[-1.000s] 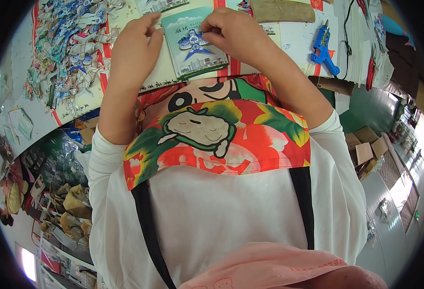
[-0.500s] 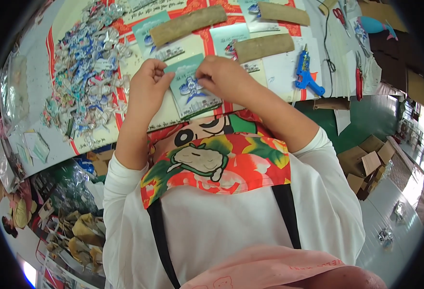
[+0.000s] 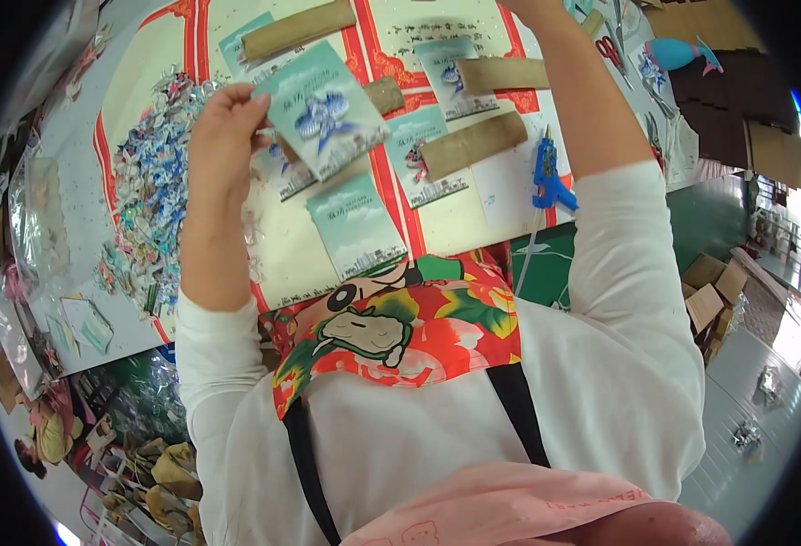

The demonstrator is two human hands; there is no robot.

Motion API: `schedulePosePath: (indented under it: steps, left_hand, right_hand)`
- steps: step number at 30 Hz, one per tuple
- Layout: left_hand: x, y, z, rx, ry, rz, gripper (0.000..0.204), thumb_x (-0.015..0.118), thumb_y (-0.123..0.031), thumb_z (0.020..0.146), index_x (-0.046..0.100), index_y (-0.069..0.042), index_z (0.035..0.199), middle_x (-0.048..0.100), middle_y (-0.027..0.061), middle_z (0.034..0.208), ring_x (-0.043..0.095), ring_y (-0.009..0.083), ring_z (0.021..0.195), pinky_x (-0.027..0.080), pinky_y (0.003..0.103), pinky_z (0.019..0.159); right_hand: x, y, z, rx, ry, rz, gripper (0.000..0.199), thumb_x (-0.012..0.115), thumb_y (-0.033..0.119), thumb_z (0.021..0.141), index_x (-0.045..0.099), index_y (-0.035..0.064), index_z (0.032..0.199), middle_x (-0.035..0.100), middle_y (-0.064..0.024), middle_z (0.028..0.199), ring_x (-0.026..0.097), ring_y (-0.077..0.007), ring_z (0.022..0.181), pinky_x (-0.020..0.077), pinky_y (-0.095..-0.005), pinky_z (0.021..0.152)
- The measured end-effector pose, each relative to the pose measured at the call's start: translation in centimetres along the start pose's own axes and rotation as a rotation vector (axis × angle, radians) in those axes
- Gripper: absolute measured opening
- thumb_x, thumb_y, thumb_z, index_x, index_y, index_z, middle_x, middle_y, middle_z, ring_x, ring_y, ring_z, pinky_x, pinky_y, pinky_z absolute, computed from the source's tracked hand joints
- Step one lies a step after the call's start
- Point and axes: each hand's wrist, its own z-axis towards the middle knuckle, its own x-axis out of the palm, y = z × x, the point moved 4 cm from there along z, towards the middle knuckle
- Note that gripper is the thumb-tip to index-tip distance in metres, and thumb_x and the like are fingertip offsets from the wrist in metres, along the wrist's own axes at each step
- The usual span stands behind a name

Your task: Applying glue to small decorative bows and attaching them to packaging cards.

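Observation:
My left hand (image 3: 227, 123) grips the left edge of a teal card (image 3: 307, 84) between thumb and fingers. A blue-and-white winged ornament (image 3: 325, 116) sits on that card's front. The card is raised and tilted above the table, covering part of another card and a brown curved strip (image 3: 384, 94). Below it a plain teal card (image 3: 357, 223) lies flat near the table's front edge. My right arm reaches to the far side, and only a bit of my right hand (image 3: 520, 7) shows at the top edge; its fingers are out of the picture.
Left of my hand spreads a heap of small ornaments (image 3: 150, 173). Brown curved strips (image 3: 475, 146) rest on teal cards (image 3: 421, 171) at centre. A blue glue gun (image 3: 550, 177), red-handled scissors (image 3: 611, 53) and a blue bulb-shaped thing (image 3: 678, 55) lie to the right.
My left hand has lifted the ornamented card up and leftward, exposing the plain card beneath. My right hand has left the card and stretched to the far side.

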Motion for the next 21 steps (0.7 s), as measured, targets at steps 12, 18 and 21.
schedulePosePath:
  steps: [12, 18, 21]
  left_hand:
    - [6.8, -1.0, 8.2, -0.069, 0.036, -0.024, 0.019, 0.063, -0.008, 0.091, 0.060, 0.001, 0.107, 0.060, 0.0056, 0.082, 0.054, 0.0089, 0.067, 0.045, 0.020, 0.055]
    - [7.5, -0.4, 8.8, -0.076, 0.049, -0.010, 0.020, 0.064, -0.008, 0.090, 0.060, 0.002, 0.108, 0.062, 0.0054, 0.081, 0.056, 0.0097, 0.066, 0.046, 0.021, 0.055]
    - [7.9, -0.4, 9.0, -0.057, 0.029, 0.039, 0.022, 0.064, -0.009, 0.090, 0.060, 0.002, 0.109, 0.063, 0.0060, 0.082, 0.058, 0.0105, 0.067, 0.047, 0.022, 0.056]
  right_hand:
    - [-1.3, -16.5, 18.0, 0.239, -0.111, -0.240, 0.037, 0.066, 0.034, 0.081, 0.069, -0.0013, 0.093, 0.069, -0.0184, 0.085, 0.064, -0.0342, 0.078, 0.0522, -0.0414, 0.072]
    - [1.8, -14.1, 16.2, 0.270, -0.101, -0.301, 0.051, 0.067, 0.043, 0.080, 0.065, -0.0046, 0.099, 0.068, -0.0248, 0.094, 0.066, -0.0420, 0.087, 0.0528, -0.0458, 0.076]
    - [2.6, -13.8, 16.4, 0.289, -0.145, -0.260, 0.051, 0.067, 0.042, 0.081, 0.065, -0.0048, 0.101, 0.068, -0.0242, 0.093, 0.065, -0.0405, 0.085, 0.0524, -0.0448, 0.075]
